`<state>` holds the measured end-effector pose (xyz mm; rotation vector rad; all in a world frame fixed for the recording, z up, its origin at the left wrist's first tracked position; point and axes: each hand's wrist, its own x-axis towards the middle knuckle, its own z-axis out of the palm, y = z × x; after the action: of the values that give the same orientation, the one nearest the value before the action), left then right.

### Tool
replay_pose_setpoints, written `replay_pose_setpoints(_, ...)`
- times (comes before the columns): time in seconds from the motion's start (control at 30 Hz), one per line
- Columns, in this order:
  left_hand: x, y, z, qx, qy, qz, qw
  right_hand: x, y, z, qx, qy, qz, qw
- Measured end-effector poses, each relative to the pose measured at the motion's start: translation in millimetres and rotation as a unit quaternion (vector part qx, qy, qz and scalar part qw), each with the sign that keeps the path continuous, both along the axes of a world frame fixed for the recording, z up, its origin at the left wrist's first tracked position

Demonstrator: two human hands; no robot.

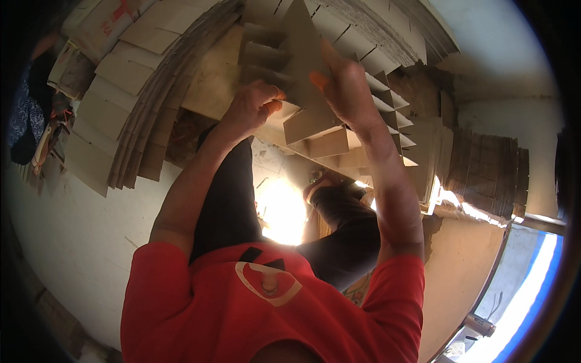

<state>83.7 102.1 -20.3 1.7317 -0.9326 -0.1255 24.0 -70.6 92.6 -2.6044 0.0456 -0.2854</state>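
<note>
In the head view, your right hand (350, 94) is at 1 o'clock from the middle, and your left hand (248, 110) is at 11 o'clock. The tall card piece (302, 69) is between them, at 12 o'clock. Its long side runs from 12 down toward 6.

Your right hand is nearer to it. From that hand, the tall card piece lies toward 10 o'clock. Your thumb is on its front and your fingers are at its right edge, so the hand looks closed on it. From your left hand, it lies toward 2 o'clock. That hand is curled, with thumb and finger close together next to the card. I cannot tell if they pinch anything.

Both hands have orange covers (273, 108) on some fingertips. The card grid (330, 144), made of thin crossed walls, spreads around the low end of the tall card piece. I cannot tell if that end sits in a slot.

A big stack of slotted card (115, 109) leans at 10 o'clock. Another card pile (481, 172) stands at 3 o'clock.
</note>
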Motion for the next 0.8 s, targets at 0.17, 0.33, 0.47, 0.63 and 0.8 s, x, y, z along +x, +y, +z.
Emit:
replay_pose_setpoints(0.17, -1, -5, 1, 0.008, -0.014, -0.016, 1.0, 4, -6, -39, 0.002, -0.017, 0.021, 1.0)
replay_pose_setpoints(0.33, 0, -2, 2, 0.013, -0.016, -0.014, 1.0, -15, 20, -31, -0.116, 0.037, -0.009, 0.992)
replay_pose_setpoints(0.47, -1, -5, -6, 0.006, 0.009, -0.001, 1.0, -26, 32, -37, -0.198, 0.062, 0.009, 0.978)
replay_pose_setpoints(0.63, 2, -4, 5, 0.044, -0.104, 0.009, 0.994, -7, 4, -34, -0.086, 0.088, 0.027, 0.992)
replay_pose_setpoints(0.8, -3, -5, 29, 0.044, -0.258, 0.005, 0.965, -11, -103, -48, -0.247, -0.213, -0.182, 0.928)
